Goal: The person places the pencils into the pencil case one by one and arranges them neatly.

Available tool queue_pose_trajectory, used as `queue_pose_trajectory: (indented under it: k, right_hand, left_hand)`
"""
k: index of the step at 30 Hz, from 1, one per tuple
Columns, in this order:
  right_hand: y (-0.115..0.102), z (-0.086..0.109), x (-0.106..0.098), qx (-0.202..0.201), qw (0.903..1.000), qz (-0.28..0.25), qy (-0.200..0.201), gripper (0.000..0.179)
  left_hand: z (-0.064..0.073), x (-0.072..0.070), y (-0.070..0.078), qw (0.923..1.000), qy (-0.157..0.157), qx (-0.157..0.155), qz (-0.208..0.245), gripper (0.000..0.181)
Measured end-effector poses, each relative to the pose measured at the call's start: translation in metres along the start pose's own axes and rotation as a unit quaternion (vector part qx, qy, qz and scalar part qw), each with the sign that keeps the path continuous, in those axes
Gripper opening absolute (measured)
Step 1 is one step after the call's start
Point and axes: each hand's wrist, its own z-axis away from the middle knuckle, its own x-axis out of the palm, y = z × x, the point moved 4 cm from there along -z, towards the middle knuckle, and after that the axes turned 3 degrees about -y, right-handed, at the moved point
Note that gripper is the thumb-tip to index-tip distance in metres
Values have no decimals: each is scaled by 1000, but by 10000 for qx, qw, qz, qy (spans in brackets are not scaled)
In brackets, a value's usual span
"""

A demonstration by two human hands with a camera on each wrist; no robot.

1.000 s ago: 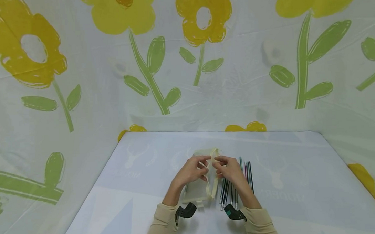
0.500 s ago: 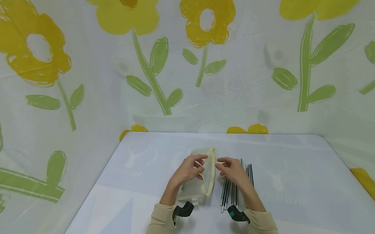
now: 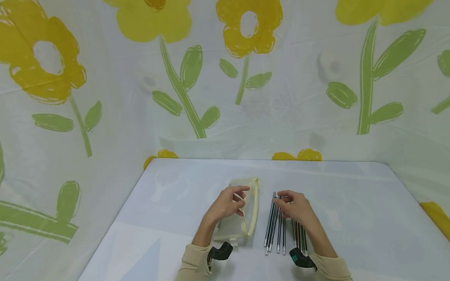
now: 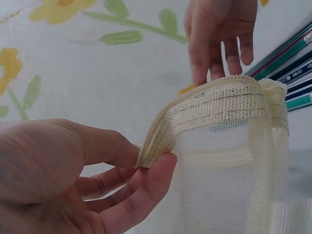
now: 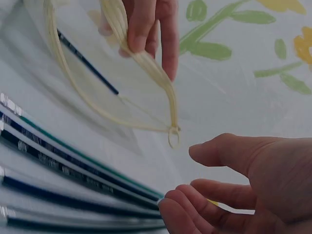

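Note:
A pale yellow mesh zip pouch (image 3: 232,229) lies on the table, its mouth spread apart. My left hand (image 3: 225,206) pinches the zip edge between thumb and finger, as the left wrist view shows with the pouch (image 4: 219,170) close up. Inside the pouch, a dark pencil (image 5: 87,62) shows in the right wrist view. To the pouch's right lie several dark pencils (image 3: 271,234) in a loose row. Over their far ends hovers my right hand (image 3: 297,206), fingers relaxed and thumb apart from them, with nothing held. More pencils (image 3: 302,237) lie partly hidden under the right forearm.
The white table (image 3: 361,218) carries faint printed shapes. A flowered cloth (image 3: 290,92) hangs around its back and sides. Black wrist cameras (image 3: 221,251) sit at both cuffs, the right one overlapping pencil ends.
My right hand has let go of the pouch's zip edge and moved right, over the pencils. The pouch mouth is wider apart. My left hand keeps its hold on the pouch edge.

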Motion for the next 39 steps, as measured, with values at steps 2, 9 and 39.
queue_pose_trajectory:
  k: [2,9,39]
  right_hand:
    - [5,2,-6,85,9999,114,43,46]
    - [15,5,-18,223,9977,630,101,50]
    - [18,4,-10,103,9718,2254,683,58]
  left_hand:
    - [0,1,0,10000,-21,-7,-34,47]
    - [6,3,14,9999,-91,-2,-69,46]
    - [0,4,-1,9999,-102,-28,-101,47]
